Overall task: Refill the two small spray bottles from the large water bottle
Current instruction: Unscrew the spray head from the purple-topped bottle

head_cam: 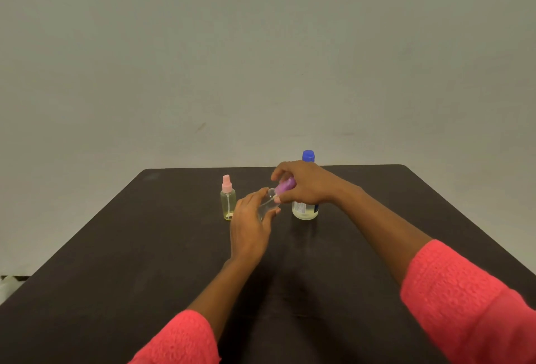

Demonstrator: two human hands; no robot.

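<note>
Left hand [250, 226] gripping a tilted clear small spray bottle [266, 204], right hand [301, 182] pinching its purple spray cap [285, 184], pink-capped yellowish spray bottle [228, 199] upright at nine o'clock, blue-capped large water bottle [306, 210] behind at three o'clock, dark counter [145, 247]

I see a pink-topped yellowish clear spray bottle [228, 204] and a purple plastic spray cap [285, 184]. The round screw cap [308, 156] is blue, the table [139, 247] dark brown.

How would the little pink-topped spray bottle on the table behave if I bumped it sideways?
The pink-topped spray bottle stands tall and narrow on a small base, so it would probably tip rather than slide. Its body looks round, so once down it may roll across the table. It is small, likely light to lift.
</note>
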